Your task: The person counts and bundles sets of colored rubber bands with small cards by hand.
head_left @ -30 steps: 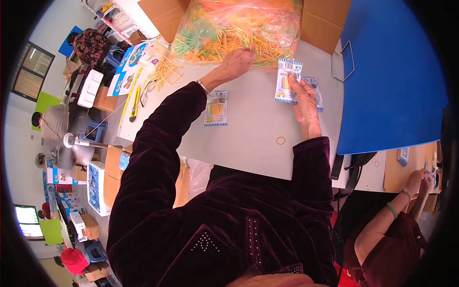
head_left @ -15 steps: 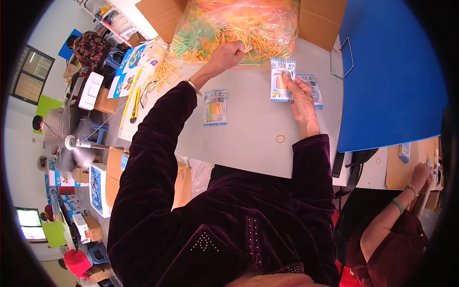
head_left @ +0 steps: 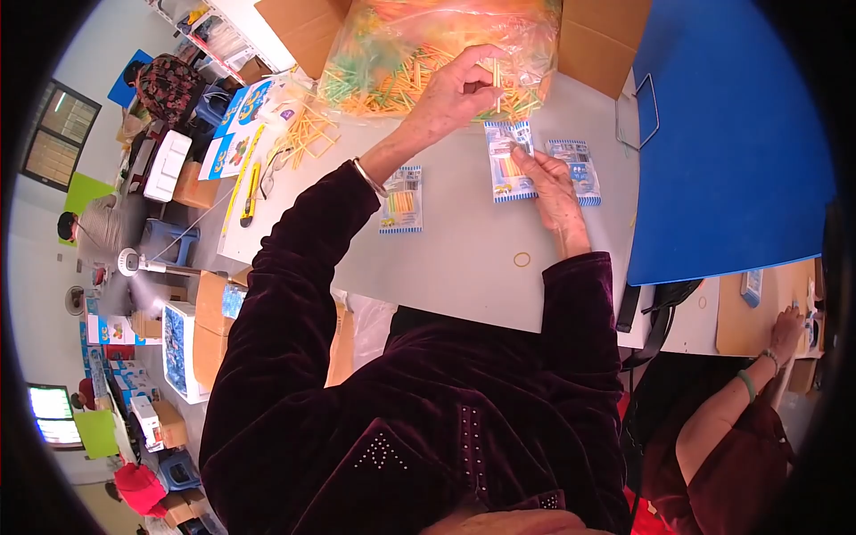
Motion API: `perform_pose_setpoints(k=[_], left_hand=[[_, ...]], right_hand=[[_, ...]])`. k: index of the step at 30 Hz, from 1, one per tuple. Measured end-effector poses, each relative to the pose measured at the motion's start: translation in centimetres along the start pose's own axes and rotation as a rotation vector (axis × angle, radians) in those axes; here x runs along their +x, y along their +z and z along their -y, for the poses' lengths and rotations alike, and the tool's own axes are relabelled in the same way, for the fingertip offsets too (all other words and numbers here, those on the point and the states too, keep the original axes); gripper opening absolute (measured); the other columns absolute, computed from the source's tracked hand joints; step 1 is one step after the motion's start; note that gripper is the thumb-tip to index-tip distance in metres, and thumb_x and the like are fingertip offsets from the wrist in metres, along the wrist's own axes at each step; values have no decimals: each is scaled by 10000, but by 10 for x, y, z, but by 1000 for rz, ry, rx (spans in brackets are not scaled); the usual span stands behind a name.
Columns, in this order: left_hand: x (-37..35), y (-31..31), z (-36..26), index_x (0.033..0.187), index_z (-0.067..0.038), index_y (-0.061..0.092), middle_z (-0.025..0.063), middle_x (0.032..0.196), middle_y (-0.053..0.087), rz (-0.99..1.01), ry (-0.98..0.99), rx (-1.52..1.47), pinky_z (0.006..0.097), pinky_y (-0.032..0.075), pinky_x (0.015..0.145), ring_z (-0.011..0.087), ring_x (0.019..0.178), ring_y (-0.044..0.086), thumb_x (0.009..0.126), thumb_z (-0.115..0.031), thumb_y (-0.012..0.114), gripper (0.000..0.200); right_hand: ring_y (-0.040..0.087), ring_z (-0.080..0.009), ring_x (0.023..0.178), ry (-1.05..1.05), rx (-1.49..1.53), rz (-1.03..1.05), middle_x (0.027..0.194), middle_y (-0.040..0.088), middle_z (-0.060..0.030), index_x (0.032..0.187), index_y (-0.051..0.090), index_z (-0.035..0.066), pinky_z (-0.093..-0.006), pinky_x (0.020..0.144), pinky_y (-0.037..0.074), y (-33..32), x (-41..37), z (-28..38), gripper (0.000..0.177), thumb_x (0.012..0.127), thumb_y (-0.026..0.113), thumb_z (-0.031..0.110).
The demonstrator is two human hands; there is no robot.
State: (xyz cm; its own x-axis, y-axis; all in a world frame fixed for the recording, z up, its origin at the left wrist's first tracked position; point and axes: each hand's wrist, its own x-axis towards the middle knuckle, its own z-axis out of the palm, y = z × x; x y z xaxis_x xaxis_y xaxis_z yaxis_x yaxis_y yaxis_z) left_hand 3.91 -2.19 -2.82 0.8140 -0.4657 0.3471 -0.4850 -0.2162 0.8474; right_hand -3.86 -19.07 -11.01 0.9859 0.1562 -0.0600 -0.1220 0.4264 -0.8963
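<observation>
My left hand is raised in front of the open bag, with thumb and fingers pinched on a thin pale stick; whether it is one or more I cannot make out. Between the thumb and fingers of my right hand is a small blue-and-white packet with coloured sticks showing in its window. Another packet lies on the table just right of that hand. A third packet lies below my left wrist. Behind my hands, a clear plastic bag full of thin coloured sticks sits in a cardboard box.
A rubber band lies near the table's front edge. On the left are loose yellow sticks, glasses and a yellow utility knife. A blue board stands at right; beyond it a co-worker's arm reaches over another table.
My left hand has moved right and its fingers have opened out from a fist, showing a stick in the pinch. My right hand has shifted the packet slightly left and down.
</observation>
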Motion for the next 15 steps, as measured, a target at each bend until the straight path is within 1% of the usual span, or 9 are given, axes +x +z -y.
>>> perform_pose_setpoints(k=[2,3,5,6,8,9,11,15], left_hand=[[-1,4,1,1174,-81,442,2,796,616,-17,25,-94,201,444,675,54,736,546,806,-38,602,404],[-3,6,-1,1174,-81,442,2,796,616,-16,24,-94,201,444,675,54,736,546,806,-38,602,404],[-8,12,-6,1109,-55,479,-1,805,618,9,-28,-174,205,454,688,61,745,559,817,-45,595,315],[-9,15,-5,1109,-55,479,-1,805,618,11,-28,-174,205,454,688,61,745,559,817,-45,595,315],[-12,20,-1,1034,-26,550,12,833,623,-5,-15,-225,201,453,701,66,770,561,824,-59,594,217],[-14,20,0,1034,-26,550,12,833,623,-4,-16,-225,201,453,701,66,770,561,824,-59,594,217],[-16,19,0,969,-11,606,26,877,624,55,-52,-96,195,446,720,68,804,555,841,-108,588,162],[-17,17,0,953,-18,631,26,908,616,99,-88,-62,203,439,747,64,839,543,848,-157,587,180]], right_hand=[[547,-43,678,31,10,40,813,623,2,961,632,19,-202,603,453,1,-1,2,259,840,610,247],[547,-43,678,30,11,38,813,623,2,961,632,19,-202,603,453,1,-1,2,259,840,610,247],[576,-63,751,48,106,104,882,633,-7,1004,618,30,-232,682,471,-1,-2,3,258,825,629,215],[576,-63,751,48,107,102,882,633,-7,1004,618,30,-232,682,471,0,-2,3,258,825,629,215],[580,-67,758,45,136,91,894,632,-9,1011,613,33,-238,687,474,2,-3,5,251,828,625,205],[580,-67,758,46,137,90,894,632,-9,1011,613,33,-238,687,474,3,-3,5,251,828,625,205],[580,-70,767,27,132,84,898,629,-7,1007,612,35,-242,693,477,3,-3,5,240,831,621,199],[579,-73,774,21,115,87,895,626,-8,1002,612,34,-240,696,475,2,-2,5,238,837,613,206]])
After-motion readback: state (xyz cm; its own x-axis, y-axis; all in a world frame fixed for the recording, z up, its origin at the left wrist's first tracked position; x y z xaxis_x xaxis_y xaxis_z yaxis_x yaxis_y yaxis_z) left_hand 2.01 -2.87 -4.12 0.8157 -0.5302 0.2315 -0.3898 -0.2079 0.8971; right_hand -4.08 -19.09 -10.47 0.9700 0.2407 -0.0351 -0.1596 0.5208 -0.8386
